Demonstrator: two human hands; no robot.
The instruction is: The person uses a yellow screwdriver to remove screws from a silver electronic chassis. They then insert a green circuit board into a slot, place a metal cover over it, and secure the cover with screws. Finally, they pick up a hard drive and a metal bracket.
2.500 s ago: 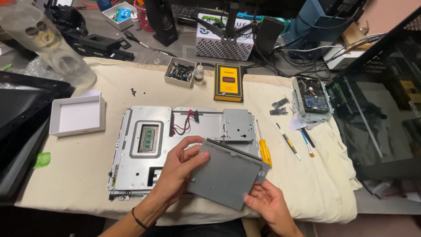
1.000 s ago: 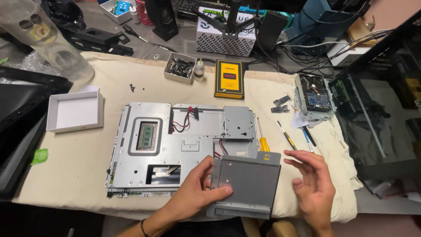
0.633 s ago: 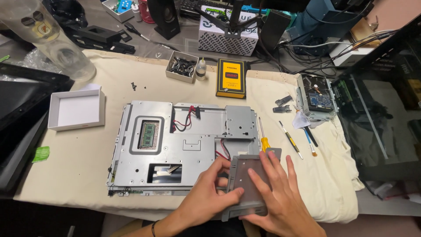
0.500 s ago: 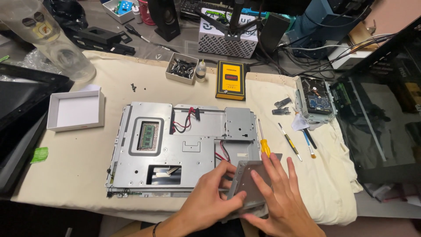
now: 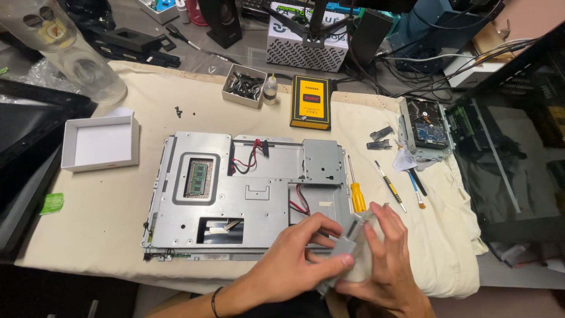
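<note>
A flat grey metal drive unit (image 5: 348,246) stands tilted on edge at the near right corner of a large silver metal chassis (image 5: 247,194). My left hand (image 5: 297,262) grips the unit's left side with fingers curled over its top. My right hand (image 5: 379,259) presses flat against its right face and hides most of it. The chassis lies on a cream cloth (image 5: 118,212) and shows a green memory module (image 5: 198,176) in a cut-out and red and black wires (image 5: 250,156).
A yellow-handled screwdriver (image 5: 356,191) lies by the chassis's right edge, thinner tools (image 5: 391,188) beside it. A hard drive in a bracket (image 5: 425,131) sits right. White open box (image 5: 101,144) left, screw tray (image 5: 244,85) and yellow-black case (image 5: 311,101) behind. A dark glass panel (image 5: 518,153) is far right.
The grey unit went from lying flat in both hands to standing on edge. My right hand moved in from the right and now covers its face.
</note>
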